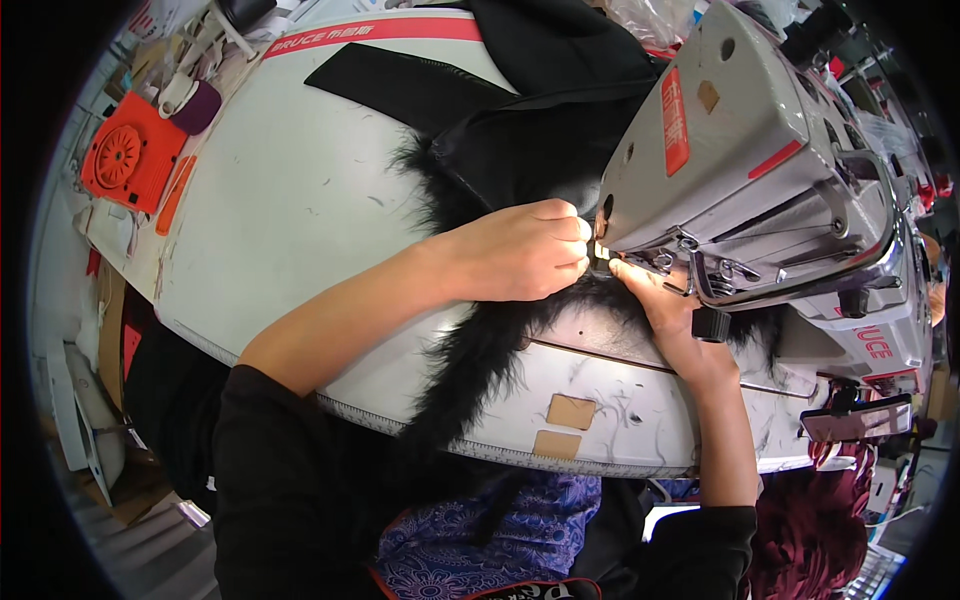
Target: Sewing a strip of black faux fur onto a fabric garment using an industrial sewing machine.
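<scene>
A white sewing machine [725,130] stands on the table, its lit needle area just above my hands. My left hand [525,252] is closed in a pinch on a black garment [530,150] with fluffy trim [465,370], left of the presser foot. The fingertips hide exactly what part they grip. My right hand [660,300] lies to the right of the foot, thumb stretched toward it, partly behind the machine's metal parts. Its other fingers are hidden. Dark fluff runs between both hands and hangs over the table's front edge.
Across the machine's front curves a metal rod [800,290]. Two tan patches [570,412] lie near the ruler-marked front edge. An orange box-like thing [135,155] and a purple-and-white spool [195,105] are at the far left. Dark red cloth [810,520] hangs at the lower right.
</scene>
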`<action>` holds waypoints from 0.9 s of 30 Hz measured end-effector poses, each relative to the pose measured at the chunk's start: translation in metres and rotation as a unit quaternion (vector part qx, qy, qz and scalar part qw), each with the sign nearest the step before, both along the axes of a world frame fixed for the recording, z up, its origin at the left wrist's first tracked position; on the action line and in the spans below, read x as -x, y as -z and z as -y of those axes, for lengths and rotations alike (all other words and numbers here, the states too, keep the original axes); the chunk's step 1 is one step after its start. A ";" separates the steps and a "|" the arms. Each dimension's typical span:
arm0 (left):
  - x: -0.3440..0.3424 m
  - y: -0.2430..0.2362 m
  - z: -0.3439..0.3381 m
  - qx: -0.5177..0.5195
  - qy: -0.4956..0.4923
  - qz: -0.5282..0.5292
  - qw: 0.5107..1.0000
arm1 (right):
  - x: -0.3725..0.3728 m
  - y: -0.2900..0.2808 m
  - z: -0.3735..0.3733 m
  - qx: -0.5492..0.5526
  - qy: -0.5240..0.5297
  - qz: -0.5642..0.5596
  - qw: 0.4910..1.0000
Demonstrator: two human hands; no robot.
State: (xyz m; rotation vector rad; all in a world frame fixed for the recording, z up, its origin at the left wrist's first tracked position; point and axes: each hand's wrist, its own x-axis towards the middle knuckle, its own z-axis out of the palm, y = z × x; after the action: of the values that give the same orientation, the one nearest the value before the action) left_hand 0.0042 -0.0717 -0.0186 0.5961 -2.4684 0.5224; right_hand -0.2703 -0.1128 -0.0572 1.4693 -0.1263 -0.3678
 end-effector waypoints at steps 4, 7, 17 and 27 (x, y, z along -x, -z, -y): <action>-0.002 0.003 -0.001 -0.062 -0.003 0.005 0.998 | 0.003 0.003 -0.002 0.039 0.027 -0.127 0.991; 0.002 0.005 0.002 -0.044 0.005 -0.021 0.999 | 0.010 0.008 -0.001 0.046 0.037 -0.130 0.990; 0.001 0.002 -0.001 -0.067 -0.002 -0.030 0.997 | -0.018 -0.032 -0.016 -0.557 0.176 0.344 0.735; 0.000 0.002 -0.002 -0.116 -0.008 -0.055 0.992 | -0.039 -0.061 -0.029 -0.585 0.244 0.396 0.665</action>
State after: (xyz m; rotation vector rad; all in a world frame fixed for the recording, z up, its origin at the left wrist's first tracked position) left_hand 0.0047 -0.0696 -0.0211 0.7156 -2.4370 0.2020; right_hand -0.2311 -0.0837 0.0043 2.8347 -1.2022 -0.1772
